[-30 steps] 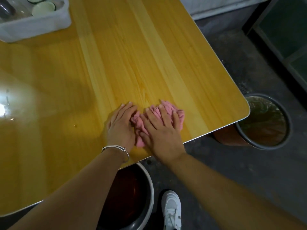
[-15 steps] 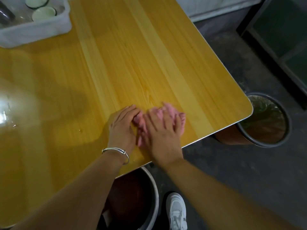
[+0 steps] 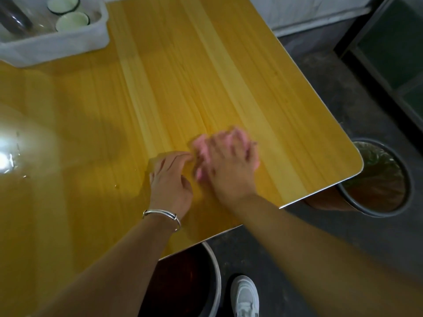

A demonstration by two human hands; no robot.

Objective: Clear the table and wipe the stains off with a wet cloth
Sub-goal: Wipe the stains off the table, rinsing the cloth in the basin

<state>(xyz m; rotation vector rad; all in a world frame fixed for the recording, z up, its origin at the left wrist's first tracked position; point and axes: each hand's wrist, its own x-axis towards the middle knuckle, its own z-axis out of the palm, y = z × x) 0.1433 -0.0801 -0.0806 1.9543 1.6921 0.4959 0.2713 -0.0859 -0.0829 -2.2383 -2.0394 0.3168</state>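
Near the counter's [image 3: 206, 76] right front corner, the pink cloth [image 3: 199, 148] lay flattened under the right grip [image 3: 231, 170], whose blurred fingers looked straight and pressing. The left grip [image 3: 170, 181] rested just beside it, fingers bent; whether it pinched cloth I could not tell. Clearing looked done: cups [image 3: 72, 21] sat in a white tub [image 3: 57, 45] at the far edge. Wiping seemed midway, with droplets [image 3: 116, 186] and wet glare [image 3: 13, 154] leftward. A round stool [image 3: 384, 179] stood on the dark floor [image 3: 320, 225].
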